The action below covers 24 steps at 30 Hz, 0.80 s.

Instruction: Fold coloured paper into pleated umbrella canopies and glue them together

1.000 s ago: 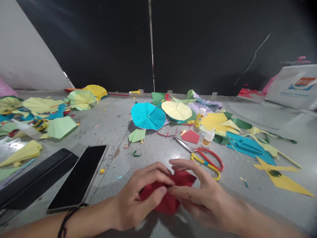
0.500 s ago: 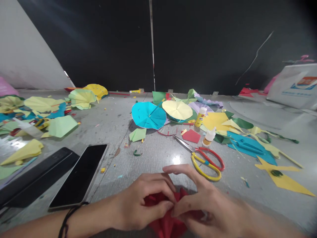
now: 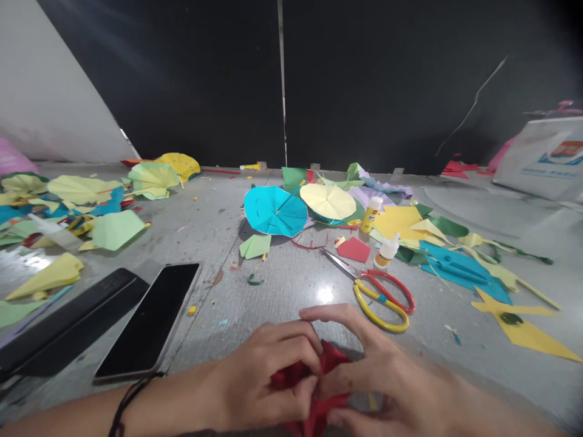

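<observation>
A folded piece of red paper [image 3: 334, 358] is between my two hands at the bottom middle, partly hidden by the fingers. My left hand [image 3: 273, 376], with a dark cord round its wrist, pinches a fold of it between thumb and fingertips. From the other side my right hand [image 3: 382, 376] grips the paper close to the left fingertips, its index finger stretched out above. Just beyond the right hand lie scissors [image 3: 382, 297] with one red and one yellow handle. A small white glue bottle [image 3: 387, 251] and a yellow glue stick [image 3: 371, 215] stand behind them.
A phone [image 3: 150, 321] and a long black case [image 3: 73, 321] lie at left. Blue [image 3: 276, 211] and cream [image 3: 328, 202] pleated paper discs sit mid-table. Paper scraps spread along both sides. A white bag [image 3: 542, 158] stands far right, before a dark wall [image 3: 204, 79].
My fingers have shifted slightly on the red paper, and its upper fold now shows more between the hands. The view has moved a little; the other things stay put.
</observation>
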Each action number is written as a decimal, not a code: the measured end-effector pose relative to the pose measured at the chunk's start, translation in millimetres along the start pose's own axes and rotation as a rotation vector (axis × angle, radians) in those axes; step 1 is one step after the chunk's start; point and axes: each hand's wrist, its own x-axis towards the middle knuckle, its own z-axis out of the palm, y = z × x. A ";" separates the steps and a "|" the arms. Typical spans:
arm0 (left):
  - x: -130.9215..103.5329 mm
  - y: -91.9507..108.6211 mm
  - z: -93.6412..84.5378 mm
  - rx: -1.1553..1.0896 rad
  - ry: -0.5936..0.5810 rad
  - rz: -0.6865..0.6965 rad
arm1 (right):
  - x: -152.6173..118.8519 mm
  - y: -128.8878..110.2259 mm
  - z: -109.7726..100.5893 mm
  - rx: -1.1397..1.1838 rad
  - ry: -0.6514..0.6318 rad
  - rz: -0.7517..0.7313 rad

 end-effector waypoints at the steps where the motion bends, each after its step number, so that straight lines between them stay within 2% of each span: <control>1: 0.1 0.0 0.5 -0.001 0.006 -0.001 | -0.1 0.1 0.1 0.000 0.010 -0.003; 12: 4.0 7.8 3.1 0.038 0.112 -0.025 | -0.4 -0.5 0.3 -0.001 0.022 -0.030; 14: 6.5 10.2 1.0 0.006 0.129 -0.037 | -2.7 2.1 5.3 0.020 0.109 -0.049; 17: 8.8 8.2 -2.7 -0.051 0.173 -0.117 | -6.6 5.3 13.4 -0.053 0.403 -0.085; 19: 8.8 3.0 -4.4 -0.104 0.220 -0.196 | -7.6 6.7 17.2 -0.139 0.549 -0.087; 21: 7.9 -3.0 -4.9 -0.182 0.264 -0.261 | -6.9 8.0 19.5 -0.175 0.590 -0.062; 24: 6.5 -8.4 -4.3 -0.269 0.316 -0.316 | -3.9 11.8 22.9 -0.161 0.564 0.022</control>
